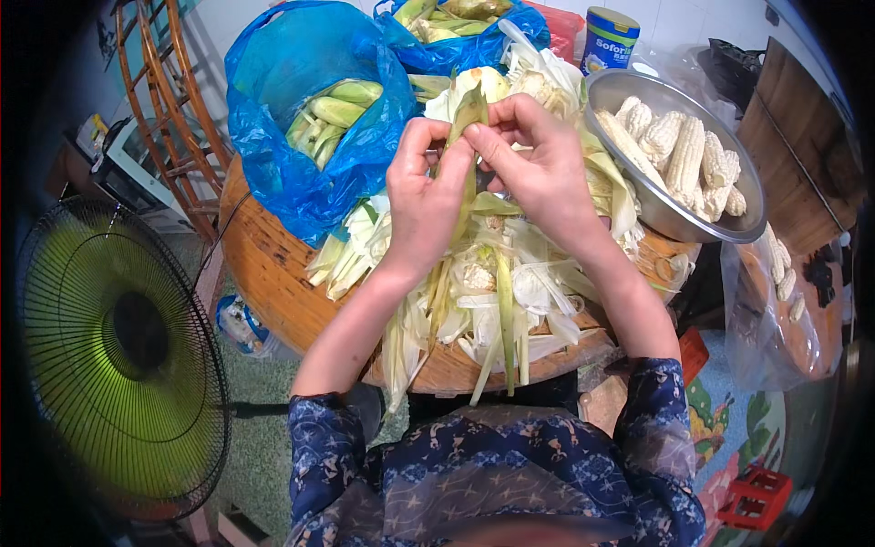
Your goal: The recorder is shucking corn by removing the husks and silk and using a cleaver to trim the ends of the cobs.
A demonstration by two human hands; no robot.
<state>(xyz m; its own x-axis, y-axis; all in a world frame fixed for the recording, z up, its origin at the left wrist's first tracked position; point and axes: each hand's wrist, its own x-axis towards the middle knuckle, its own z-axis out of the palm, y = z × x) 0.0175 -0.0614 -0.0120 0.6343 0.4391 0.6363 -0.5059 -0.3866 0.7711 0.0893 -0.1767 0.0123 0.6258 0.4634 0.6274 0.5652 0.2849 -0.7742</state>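
Note:
Both hands meet above a heap of loose corn husks (540, 273) on the round wooden table. An ear of corn in green husk (466, 126) stands between them, its tip pointing away from me. My left hand (434, 174) grips it from the left, and my right hand (536, 154) pinches the husk near the tip from the right. The fingers partly hide the ear. Husked white corn cobs (683, 150) lie in a steel bowl (742, 232) on the right. At the back left, unhusked ears (335, 113) fill the bottom of a blue plastic bag (301, 48).
The wooden table's edge (256, 273) curves round the heap. Another blue bag (465, 51) of corn and a blue can (610, 39) stand behind. A large fan (137, 335) is at the left. More cobs lie in a clear plastic bag (765, 328) at the right.

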